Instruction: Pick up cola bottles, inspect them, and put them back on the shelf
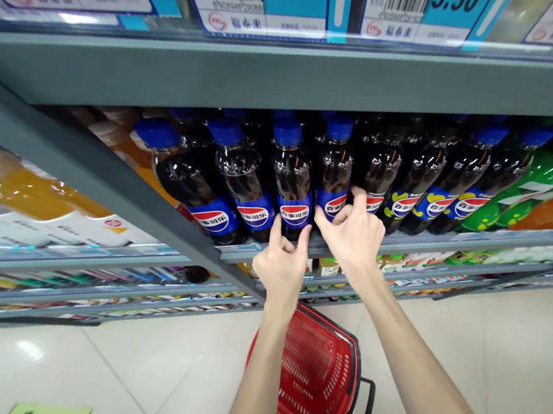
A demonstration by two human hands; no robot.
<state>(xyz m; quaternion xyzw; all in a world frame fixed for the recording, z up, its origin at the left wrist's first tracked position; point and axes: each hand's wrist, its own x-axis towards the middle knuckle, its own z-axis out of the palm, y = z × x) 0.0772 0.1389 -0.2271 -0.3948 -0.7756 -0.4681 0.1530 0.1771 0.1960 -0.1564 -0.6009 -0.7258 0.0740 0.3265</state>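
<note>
A row of dark cola bottles with blue labels stands on the shelf. My left hand (281, 265) grips the lower part of one cola bottle (293, 172), thumb and finger on either side of its label. Just to the right, my right hand (355, 235) has its thumb and fingers around the low part of the neighbouring cola bottle (337, 164). Both bottles are upright and blue-capped. Left of them are another cola bottle (243, 173) and an outermost one (184, 175). The base of the right-held bottle is hidden behind my fingers.
Below my arms sits a red shopping basket (316, 373) with a black handle (363, 409) on the tiled floor (151, 366). A grey shelf edge (292, 78) runs close above the bottles. To the right stand yellow-marked cola bottles (438, 203) and green bottles (530, 191).
</note>
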